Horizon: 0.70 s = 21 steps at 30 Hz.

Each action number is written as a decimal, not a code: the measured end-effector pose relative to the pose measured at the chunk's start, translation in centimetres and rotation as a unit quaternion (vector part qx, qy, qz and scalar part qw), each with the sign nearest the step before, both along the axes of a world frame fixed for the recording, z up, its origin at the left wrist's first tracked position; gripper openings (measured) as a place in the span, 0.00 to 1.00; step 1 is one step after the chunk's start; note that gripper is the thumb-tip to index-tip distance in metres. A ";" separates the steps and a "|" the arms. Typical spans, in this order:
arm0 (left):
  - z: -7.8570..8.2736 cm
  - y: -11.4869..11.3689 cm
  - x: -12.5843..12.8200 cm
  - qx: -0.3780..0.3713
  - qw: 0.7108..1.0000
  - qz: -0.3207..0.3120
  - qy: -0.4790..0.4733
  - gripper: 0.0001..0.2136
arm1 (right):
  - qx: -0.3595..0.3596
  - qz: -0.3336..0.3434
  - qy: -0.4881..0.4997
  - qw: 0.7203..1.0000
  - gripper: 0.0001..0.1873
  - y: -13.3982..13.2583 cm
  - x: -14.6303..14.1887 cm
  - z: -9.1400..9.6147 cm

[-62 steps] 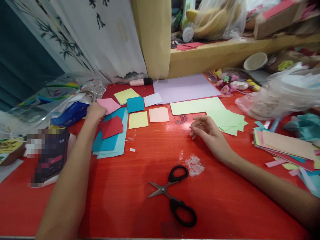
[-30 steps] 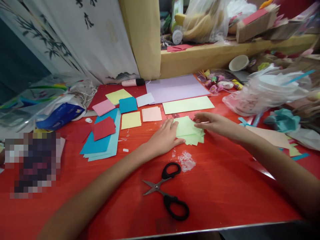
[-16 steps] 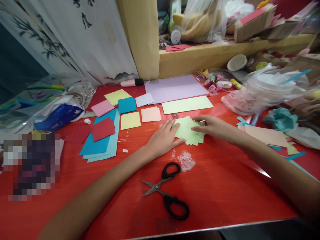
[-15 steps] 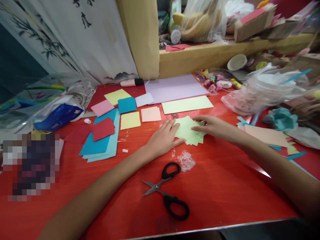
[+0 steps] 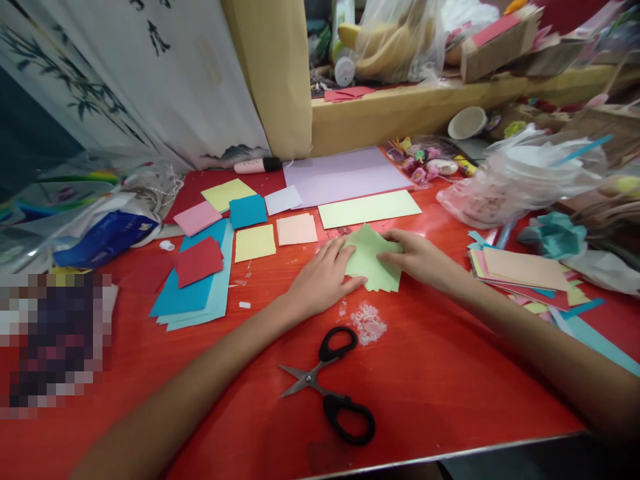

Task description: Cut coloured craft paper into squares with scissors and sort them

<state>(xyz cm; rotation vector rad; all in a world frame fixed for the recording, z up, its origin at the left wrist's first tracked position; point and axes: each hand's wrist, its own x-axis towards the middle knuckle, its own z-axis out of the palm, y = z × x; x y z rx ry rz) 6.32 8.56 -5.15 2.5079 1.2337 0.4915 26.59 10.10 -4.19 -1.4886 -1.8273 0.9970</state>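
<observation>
A loose stack of light green paper squares (image 5: pixel 373 260) lies on the red table between my hands, its corners fanned a little along the bottom. My left hand (image 5: pixel 323 277) holds the stack's left edge, thumb below and fingers above. On the opposite side, my right hand (image 5: pixel 415 257) grips the right edge between thumb and fingers. Just in front of the stack sits a small heap of whitish scraps (image 5: pixel 369 323). Black-handled scissors (image 5: pixel 309 379) lie with spread blades nearer the table's front edge.
Left of my hands are yellow (image 5: pixel 255 243), peach (image 5: pixel 297 229), teal (image 5: pixel 249 211) and red paper pieces (image 5: pixel 200 261). A pale green strip (image 5: pixel 370 209) and lilac sheet (image 5: pixel 350 175) lie behind. At right are stacked paper strips (image 5: pixel 530 268) and a bagged tub (image 5: pixel 525 173).
The green squares have been drawn into a neater stack, with fewer corners sticking out at the right. My right hand has shifted slightly inward. The whole view has moved a little.
</observation>
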 end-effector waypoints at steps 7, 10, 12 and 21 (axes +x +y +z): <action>-0.2 1.3 -0.5 -0.067 0.912 0.114 -0.389 0.21 | 0.058 -0.058 0.302 0.950 0.10 -2.0 -3.1 -0.6; 0.0 1.1 -0.6 -0.111 0.905 0.046 -0.408 0.17 | 0.132 -0.041 0.274 0.952 0.09 -2.6 -3.7 -0.7; 0.2 0.8 -0.5 -0.097 0.917 0.011 -0.387 0.16 | 0.166 -0.040 0.214 0.962 0.11 -2.8 -3.8 -0.5; 0.7 0.5 -0.7 -0.063 0.940 0.006 -0.336 0.21 | 0.177 -0.019 0.100 0.979 0.15 -2.6 -3.4 -0.9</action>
